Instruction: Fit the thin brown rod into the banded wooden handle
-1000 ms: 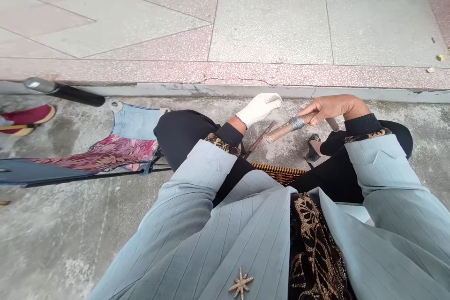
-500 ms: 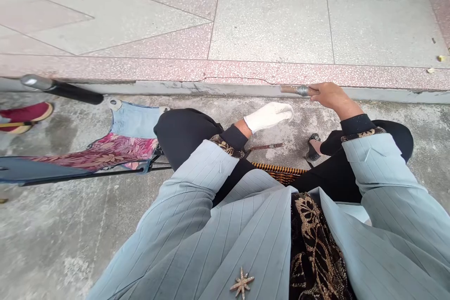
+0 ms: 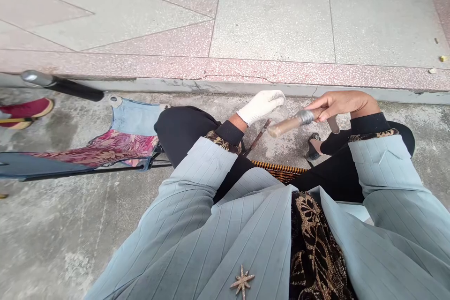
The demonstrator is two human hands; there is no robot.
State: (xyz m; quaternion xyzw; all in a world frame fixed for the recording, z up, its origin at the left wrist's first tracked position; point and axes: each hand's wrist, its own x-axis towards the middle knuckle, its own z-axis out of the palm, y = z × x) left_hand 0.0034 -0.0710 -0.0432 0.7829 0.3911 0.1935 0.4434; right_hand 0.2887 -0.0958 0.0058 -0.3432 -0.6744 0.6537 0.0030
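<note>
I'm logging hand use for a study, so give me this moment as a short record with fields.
Left hand: white-gloved, fingers bent; whether it holds anything is unclear
Right hand: bare, gripping a brown stick with a grey binding
Below left hand in picture: thin brown rod
Person's left: flowered fabric; red shoe farther left
Ground: grey concrete

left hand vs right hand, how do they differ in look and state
The left hand wears a white glove; the right hand is bare. The right hand grips a wrapped tool; whether the left hand holds anything is unclear. The left hand's fingers point rightward, the right hand's leftward. Both emerge from pale blue sleeves with black cuffs.
</note>
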